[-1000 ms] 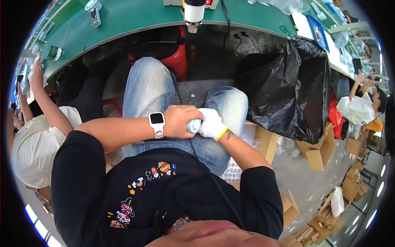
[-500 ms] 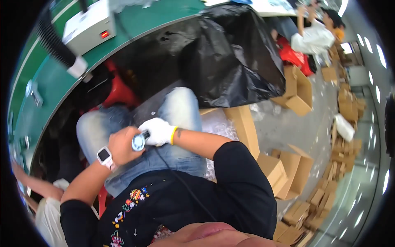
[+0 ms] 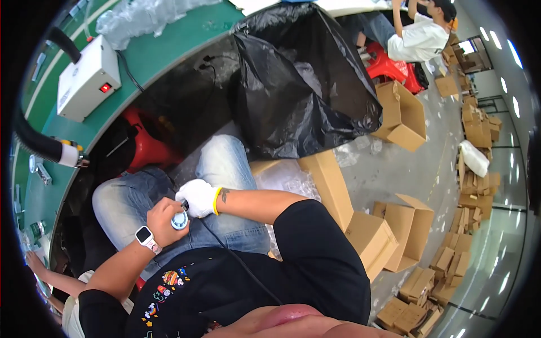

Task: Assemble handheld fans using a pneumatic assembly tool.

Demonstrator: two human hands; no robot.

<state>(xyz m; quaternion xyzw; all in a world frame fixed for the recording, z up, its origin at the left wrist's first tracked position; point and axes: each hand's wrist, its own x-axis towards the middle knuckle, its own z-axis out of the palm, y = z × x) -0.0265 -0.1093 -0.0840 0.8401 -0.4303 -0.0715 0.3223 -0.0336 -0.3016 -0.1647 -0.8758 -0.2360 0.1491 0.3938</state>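
Both hands meet over lap. Left hand (image 3: 164, 221) curled around small round pale-blue part (image 3: 180, 220), held just above jeans (image 3: 225, 169). Gloved right hand (image 3: 197, 197) pinching its upper edge, touching from right. Thin black cord (image 3: 236, 265) trailing toward torso.

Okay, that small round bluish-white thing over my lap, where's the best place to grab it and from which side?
Probably by its round rim. The small round part sits over the lap, cupped by the bare left hand, its flat face turned up, with the white-gloved right hand touching its upper edge. Those sides are covered, so come from above and pinch opposite points of the rim, clear of the dark cord trailing toward the body.
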